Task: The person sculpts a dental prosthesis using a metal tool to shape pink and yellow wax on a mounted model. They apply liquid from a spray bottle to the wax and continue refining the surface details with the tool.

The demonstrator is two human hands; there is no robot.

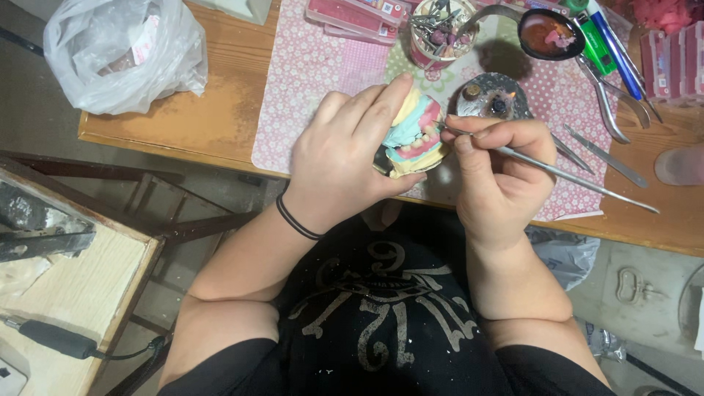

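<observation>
- Far left, I see a plastic bag (121,51) on the wooden table (213,110).
- My left hand (345,158) grips a dental model (414,139) at centre, over the table's near edge.
- My right hand (499,172) pinches a metal tool (565,176), tip touching the model.
- Far right, pliers (609,99) lie on a pink mat (315,66).

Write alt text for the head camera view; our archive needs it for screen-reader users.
A person's left hand grips a dental model with pink gums and pale teeth, while the right hand holds a thin metal tool with its tip at the teeth. Below lies a wooden table with a pink patterned mat, pliers and a white plastic bag.
</observation>
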